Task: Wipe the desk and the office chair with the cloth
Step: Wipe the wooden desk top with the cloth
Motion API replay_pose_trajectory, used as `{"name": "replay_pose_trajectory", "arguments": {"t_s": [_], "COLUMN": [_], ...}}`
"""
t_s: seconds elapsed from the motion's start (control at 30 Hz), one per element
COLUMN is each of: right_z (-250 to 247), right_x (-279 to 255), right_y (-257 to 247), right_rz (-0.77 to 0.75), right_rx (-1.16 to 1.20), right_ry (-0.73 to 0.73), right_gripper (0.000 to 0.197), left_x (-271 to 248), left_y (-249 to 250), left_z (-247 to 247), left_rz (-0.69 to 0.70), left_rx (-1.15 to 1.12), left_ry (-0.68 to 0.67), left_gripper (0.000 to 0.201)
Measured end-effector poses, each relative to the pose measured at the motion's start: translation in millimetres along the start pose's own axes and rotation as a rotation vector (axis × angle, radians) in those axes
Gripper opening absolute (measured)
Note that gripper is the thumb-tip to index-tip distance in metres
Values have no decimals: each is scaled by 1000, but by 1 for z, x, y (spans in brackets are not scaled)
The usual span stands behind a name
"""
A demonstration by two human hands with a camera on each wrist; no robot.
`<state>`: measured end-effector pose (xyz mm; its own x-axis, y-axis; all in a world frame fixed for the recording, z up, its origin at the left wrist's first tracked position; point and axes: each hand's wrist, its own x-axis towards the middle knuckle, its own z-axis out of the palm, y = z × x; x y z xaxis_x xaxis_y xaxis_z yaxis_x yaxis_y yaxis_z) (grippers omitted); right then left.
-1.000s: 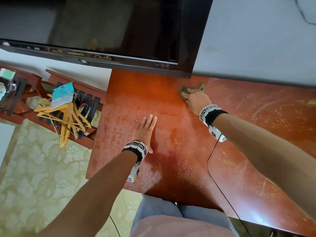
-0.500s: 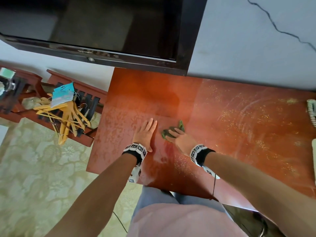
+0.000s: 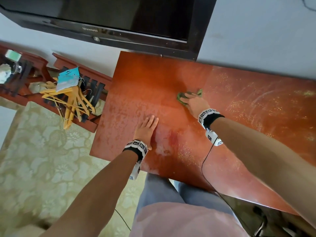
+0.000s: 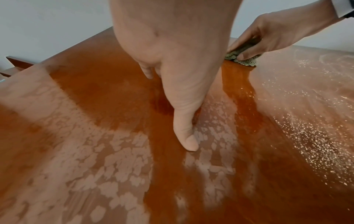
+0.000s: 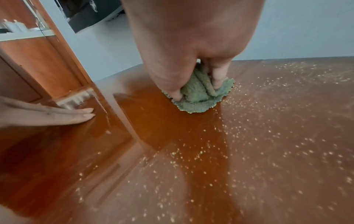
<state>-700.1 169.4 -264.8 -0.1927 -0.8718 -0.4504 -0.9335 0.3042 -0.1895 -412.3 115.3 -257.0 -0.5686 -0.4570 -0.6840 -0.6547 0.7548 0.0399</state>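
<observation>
The red-brown desk (image 3: 239, 120) carries dusty patches and pale specks, with a darker wet streak (image 4: 241, 91) running through them. A small green cloth (image 3: 180, 98) (image 5: 197, 94) lies bunched on the desk's middle, toward the back. My right hand (image 3: 194, 103) (image 5: 191, 45) presses it down, thumb and fingers pinching its folds. My left hand (image 3: 147, 128) (image 4: 172, 60) lies flat on the desk nearer the front left, fingers straight, holding nothing. In the left wrist view the right hand (image 4: 277, 30) and the cloth (image 4: 243, 60) sit at the upper right.
A black television (image 3: 119, 17) hangs on the wall over the desk's back edge. Left of the desk, a wooden rack (image 3: 85, 72) holds yellow hangers (image 3: 71, 101) above patterned carpet (image 3: 42, 159). A thin black cable (image 3: 204, 161) runs from my right wrist across the desk's near edge.
My right hand drew the cloth from the back near the television toward my left hand, then pushed it away again toward the back. The left hand stayed flat in place.
</observation>
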Motion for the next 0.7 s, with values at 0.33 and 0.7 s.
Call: {"name": "replay_pose_trajectory", "arguments": {"t_s": [0.33, 0.7], "right_z": [35, 109], "right_x": [-32, -135], "right_y": [-26, -104], "right_rz": [32, -86], "right_rx": [1, -23], "right_ry": [-4, -161], "right_gripper": [67, 78], "left_x": [-2, -23], "left_y": [4, 11], "left_z": [2, -3], "left_rz": [-13, 32], "left_rx": [39, 74], "left_ry": [-10, 80], "left_gripper": [158, 143]}}
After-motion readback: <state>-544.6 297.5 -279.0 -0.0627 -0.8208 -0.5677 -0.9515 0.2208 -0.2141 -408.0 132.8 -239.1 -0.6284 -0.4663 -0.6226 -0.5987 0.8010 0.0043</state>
